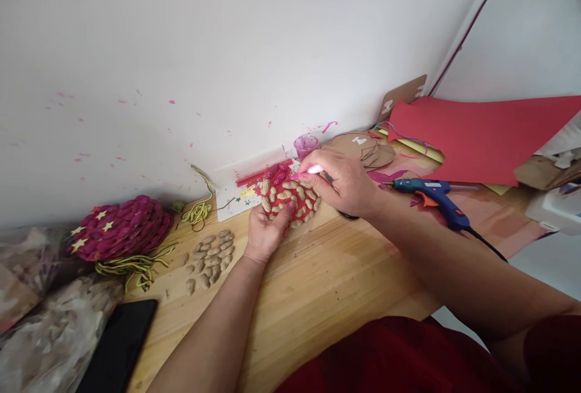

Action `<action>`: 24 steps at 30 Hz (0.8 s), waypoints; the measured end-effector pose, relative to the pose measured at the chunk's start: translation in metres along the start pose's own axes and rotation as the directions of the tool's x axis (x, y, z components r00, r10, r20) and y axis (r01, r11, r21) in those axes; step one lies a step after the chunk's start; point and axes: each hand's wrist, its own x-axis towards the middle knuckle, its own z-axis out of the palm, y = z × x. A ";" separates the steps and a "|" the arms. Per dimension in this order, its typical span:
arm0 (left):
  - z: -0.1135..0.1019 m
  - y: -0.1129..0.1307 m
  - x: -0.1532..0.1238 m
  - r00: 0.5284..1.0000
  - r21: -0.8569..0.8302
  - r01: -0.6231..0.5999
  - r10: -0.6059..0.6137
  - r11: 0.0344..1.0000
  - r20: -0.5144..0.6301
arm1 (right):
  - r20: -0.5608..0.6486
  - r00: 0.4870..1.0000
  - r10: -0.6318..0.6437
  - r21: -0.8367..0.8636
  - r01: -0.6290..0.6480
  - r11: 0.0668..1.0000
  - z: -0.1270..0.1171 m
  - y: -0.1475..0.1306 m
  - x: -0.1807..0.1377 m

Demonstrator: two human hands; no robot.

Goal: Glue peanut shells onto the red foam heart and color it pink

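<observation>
A red round piece (290,199) covered with glued peanut shells lies on the wooden table near the wall. My left hand (265,232) rests on its near edge, fingers curled and pressing it down. My right hand (342,181) is closed round a small pink-tipped brush (313,169), its tip over the far edge where a few shells are painted magenta (276,174). A pile of plain peanut shells (209,257) lies left of my left hand.
A cup of pink paint (305,145) stands by the wall. A blue glue gun (431,194) lies to the right, beside red paper (476,138) and cardboard cut-outs (367,149). A finished magenta piece with yellow stars (118,226), yarn (197,211), a black phone (120,347) sit left.
</observation>
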 end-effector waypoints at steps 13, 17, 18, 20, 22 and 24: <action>0.002 0.005 -0.002 1.000 -0.013 -0.012 0.012 1.000 -0.011 | -0.025 0.999 0.029 0.018 -0.029 0.999 -0.001 0.001 0.000; 0.001 0.004 -0.002 1.000 -0.020 0.002 -0.003 1.000 -0.020 | -0.002 0.999 0.044 0.000 -0.044 0.999 -0.001 0.000 -0.001; 0.001 0.003 -0.002 1.000 -0.013 0.000 0.000 1.000 -0.019 | -0.003 0.999 0.044 -0.005 -0.044 0.999 -0.001 0.000 -0.001; 0.000 0.002 -0.002 1.000 0.003 -0.002 0.002 1.000 -0.012 | -0.014 0.999 0.039 -0.001 -0.039 0.999 -0.002 0.001 -0.001; 0.000 0.000 -0.001 1.000 0.004 0.006 -0.006 1.000 -0.004 | -0.031 0.999 0.038 0.018 -0.038 0.999 -0.003 0.001 0.000; -0.001 -0.001 0.000 1.000 -0.009 0.018 -0.018 1.000 -0.002 | -0.035 0.998 0.044 0.035 -0.042 0.998 -0.003 0.001 0.000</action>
